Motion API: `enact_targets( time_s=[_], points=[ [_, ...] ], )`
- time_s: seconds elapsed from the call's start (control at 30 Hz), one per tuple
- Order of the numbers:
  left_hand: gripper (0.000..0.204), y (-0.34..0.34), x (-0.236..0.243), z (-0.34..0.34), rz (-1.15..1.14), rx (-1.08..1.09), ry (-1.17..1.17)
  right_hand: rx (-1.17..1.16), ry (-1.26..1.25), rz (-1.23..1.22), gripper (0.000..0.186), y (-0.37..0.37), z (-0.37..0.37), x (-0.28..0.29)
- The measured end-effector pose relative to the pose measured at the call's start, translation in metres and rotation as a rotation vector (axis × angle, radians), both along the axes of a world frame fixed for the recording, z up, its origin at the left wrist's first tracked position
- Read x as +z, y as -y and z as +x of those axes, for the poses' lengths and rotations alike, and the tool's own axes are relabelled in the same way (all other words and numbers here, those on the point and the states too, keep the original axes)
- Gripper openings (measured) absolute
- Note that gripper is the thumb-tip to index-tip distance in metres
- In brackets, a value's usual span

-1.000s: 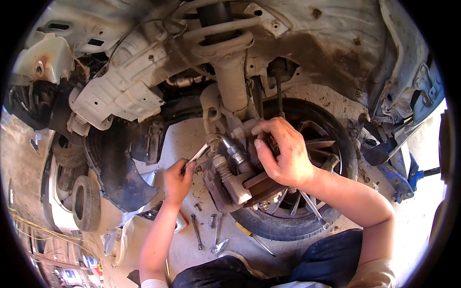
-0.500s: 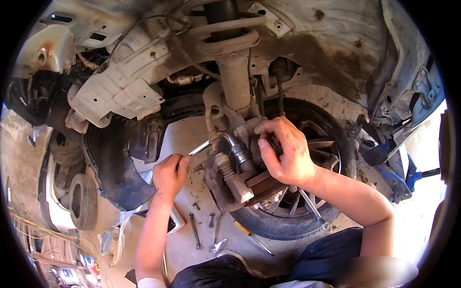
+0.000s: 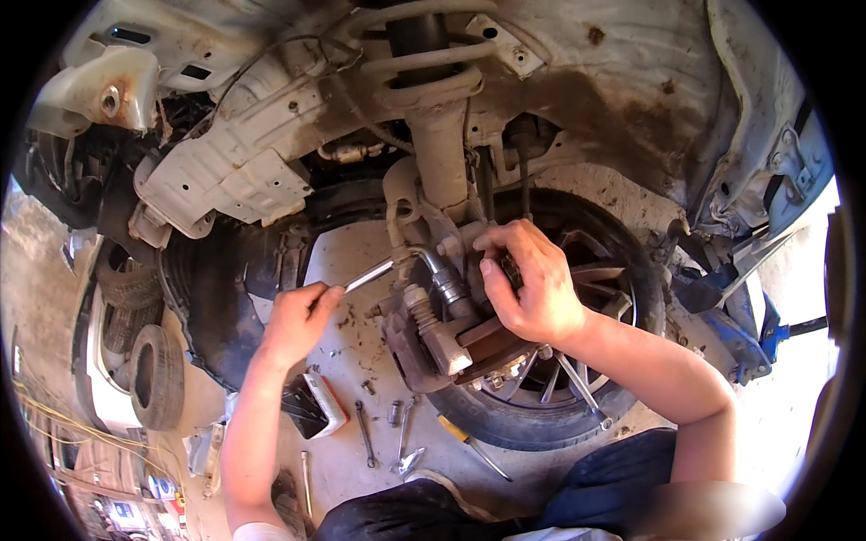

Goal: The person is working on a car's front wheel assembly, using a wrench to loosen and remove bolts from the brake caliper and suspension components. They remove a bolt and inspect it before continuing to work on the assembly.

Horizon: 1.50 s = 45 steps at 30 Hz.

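My left hand is closed around the end of a shiny socket wrench handle. At its other end, the bent head carries a chrome socket, which sits against the rusty brake assembly beside the caliper. My right hand is curled over the hub area above the brown brake disc, thumb apart from the bent fingers. What lies beneath those fingers is mostly hidden. Above rises the dusty strut with its coil spring.
A wheel lies flat under the brake, with a combination wrench on it. On the floor are another wrench, a yellow-handled screwdriver and an open box. Loose tyres stand left; a blue jack is right.
My left hand has shifted a little left along with the wrench handle, and more of the handle shows. The box on the floor is less covered. My right hand has hardly moved.
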<state>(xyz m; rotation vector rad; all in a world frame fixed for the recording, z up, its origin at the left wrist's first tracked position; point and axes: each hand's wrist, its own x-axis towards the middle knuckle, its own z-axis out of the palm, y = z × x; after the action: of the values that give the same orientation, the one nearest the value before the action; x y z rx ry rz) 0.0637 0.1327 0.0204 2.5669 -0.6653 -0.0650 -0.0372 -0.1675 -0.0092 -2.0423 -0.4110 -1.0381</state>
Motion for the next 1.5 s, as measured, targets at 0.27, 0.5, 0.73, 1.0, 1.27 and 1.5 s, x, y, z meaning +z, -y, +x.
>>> enact_targets(
  time_s=[0.27,0.5,0.73,1.0,1.27,1.5],
  points=[
    [0.047,-0.048,-0.007,0.01,-0.004,0.135,-0.178,0.005,0.006,-0.001,0.022,-0.001,-0.001,0.0],
    [0.044,-0.042,-0.015,-0.001,-0.074,0.163,-0.051,-0.009,0.042,-0.02,0.022,-0.002,-0.001,-0.001],
    [0.041,-0.033,0.002,-0.006,-0.097,0.169,-0.06,-0.055,0.056,-0.215,0.022,-0.009,-0.002,0.011],
    [0.025,-0.066,-0.047,0.016,-0.469,0.061,-0.034,0.115,-0.113,-0.769,0.04,-0.158,0.044,0.026],
    [0.017,-0.061,-0.039,-0.007,-0.558,0.16,-0.002,0.17,-0.668,-0.944,0.027,-0.183,0.094,0.025],
    [0.014,-0.117,-0.129,-0.065,-0.483,0.455,0.241,0.145,-0.688,-0.842,0.029,-0.184,0.095,0.021]
  ],
)
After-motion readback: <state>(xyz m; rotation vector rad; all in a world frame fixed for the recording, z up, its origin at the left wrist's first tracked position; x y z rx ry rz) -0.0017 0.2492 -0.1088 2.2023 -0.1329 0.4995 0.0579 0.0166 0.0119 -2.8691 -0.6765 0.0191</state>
